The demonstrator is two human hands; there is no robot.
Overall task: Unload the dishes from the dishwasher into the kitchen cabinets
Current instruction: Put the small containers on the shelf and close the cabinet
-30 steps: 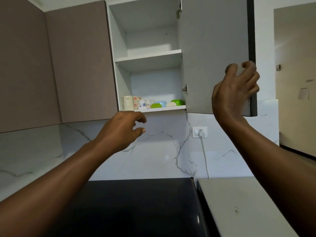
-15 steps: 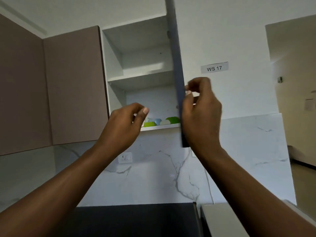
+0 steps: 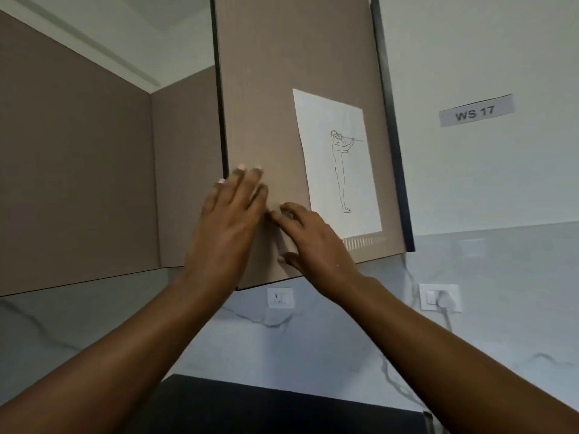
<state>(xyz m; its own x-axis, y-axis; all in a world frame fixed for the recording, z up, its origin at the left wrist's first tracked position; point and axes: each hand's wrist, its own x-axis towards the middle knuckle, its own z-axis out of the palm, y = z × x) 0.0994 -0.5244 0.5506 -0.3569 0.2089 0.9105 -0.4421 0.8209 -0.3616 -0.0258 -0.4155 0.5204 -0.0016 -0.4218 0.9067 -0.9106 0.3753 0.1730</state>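
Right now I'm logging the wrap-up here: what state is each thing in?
cabinet door: nearly shut, left edge still ajar
left hand: flat, pressing the door
right hand: fingers on the door
paper drawing: stuck on the door
wall plug: plugged in

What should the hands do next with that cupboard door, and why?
Probably push the cupboard door the last bit shut. Both hands, left and right, lie flat on its front, and its left edge looks to stand out from the next cupboard, so it seems not quite closed.
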